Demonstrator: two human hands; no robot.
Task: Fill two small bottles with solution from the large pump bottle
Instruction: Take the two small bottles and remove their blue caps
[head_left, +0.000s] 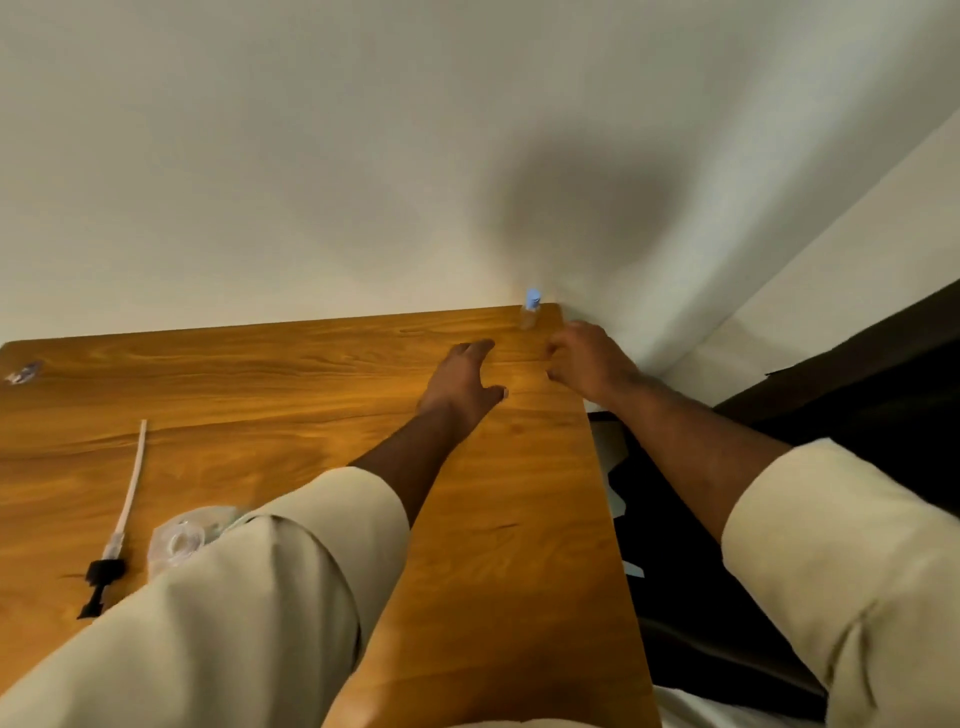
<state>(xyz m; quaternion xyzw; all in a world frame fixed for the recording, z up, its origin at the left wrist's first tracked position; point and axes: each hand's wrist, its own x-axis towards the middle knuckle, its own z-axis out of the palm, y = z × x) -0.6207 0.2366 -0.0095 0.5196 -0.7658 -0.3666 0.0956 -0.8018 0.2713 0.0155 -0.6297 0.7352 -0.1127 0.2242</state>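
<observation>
1. left hand (462, 379) reaches forward over the bench (291, 395), fingers straight and spread, holding nothing.
2. right hand (584, 361) near the far right corner, fingers loosely curled, holding nothing.
3. small bottle (530, 310), blue cap, upright at that corner, just beyond both hands.
4. pump tube (127, 499) lies at left; pale wall (311, 156) behind.

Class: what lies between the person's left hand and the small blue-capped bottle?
Only bare wooden table in the head view; left hand and small blue-capped bottle stay apart.
</observation>
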